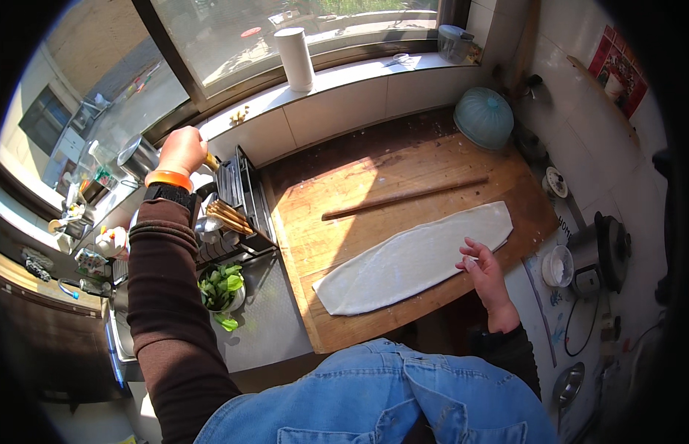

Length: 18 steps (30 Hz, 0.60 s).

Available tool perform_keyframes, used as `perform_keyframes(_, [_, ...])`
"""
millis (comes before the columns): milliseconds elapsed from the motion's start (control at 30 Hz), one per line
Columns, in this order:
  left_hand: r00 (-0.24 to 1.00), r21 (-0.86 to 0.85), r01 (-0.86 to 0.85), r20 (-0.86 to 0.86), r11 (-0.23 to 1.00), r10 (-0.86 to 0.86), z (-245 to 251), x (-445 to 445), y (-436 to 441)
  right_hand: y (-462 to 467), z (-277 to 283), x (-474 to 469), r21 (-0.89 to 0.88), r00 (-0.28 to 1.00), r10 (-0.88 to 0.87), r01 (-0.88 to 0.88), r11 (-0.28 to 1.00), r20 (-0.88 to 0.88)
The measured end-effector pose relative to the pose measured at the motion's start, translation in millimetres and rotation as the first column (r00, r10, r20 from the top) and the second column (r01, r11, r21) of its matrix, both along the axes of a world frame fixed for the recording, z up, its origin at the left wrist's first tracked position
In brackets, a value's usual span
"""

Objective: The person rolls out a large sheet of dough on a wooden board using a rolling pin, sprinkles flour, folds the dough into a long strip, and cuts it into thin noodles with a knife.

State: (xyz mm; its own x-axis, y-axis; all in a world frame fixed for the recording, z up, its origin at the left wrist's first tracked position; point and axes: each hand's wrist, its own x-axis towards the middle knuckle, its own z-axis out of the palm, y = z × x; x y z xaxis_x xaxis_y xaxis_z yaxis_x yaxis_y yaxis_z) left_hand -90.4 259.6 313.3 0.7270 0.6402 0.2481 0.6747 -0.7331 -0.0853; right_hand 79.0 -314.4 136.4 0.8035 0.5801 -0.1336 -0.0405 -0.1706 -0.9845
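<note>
Over the dish rack (233,183) at the left, my left hand (183,149) is closed on a yellowish handle (212,161); what the handle belongs to is hidden. My right hand (482,272), fingers loosely curled and apart, hovers by the near right edge of a folded sheet of dough (411,258) and holds nothing. The dough lies long and flat on a large wooden board (305,250). Behind it, on the same board, rests a thin wooden rolling pin (405,197).
A teal bowl or colander (484,118) sits upside down at the board's back right corner. Left of the board are chopsticks (229,216) and a bowl of leafy greens (222,287). A small white tub (557,266) and a cooker (597,252) stand at right. A white cylinder (294,60) stands on the windowsill.
</note>
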Motion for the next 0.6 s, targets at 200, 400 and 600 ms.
perform_keyframes(200, [0.948,0.212,0.02,0.305,0.977,-0.086,105,-52,-64,7,8,28,0.136,0.992,0.126,-0.127,0.982,0.016])
perform_keyframes(400, [0.374,-0.328,0.261,0.901,0.908,0.218,90,-99,-160,27,35,62,0.194,0.902,0.432,-0.426,0.884,0.01])
perform_keyframes(600, [0.226,-0.5,0.86,0.549,0.1,0.805,-85,-1,-333,43,63,89,0.448,0.806,0.544,-0.407,0.796,-0.233])
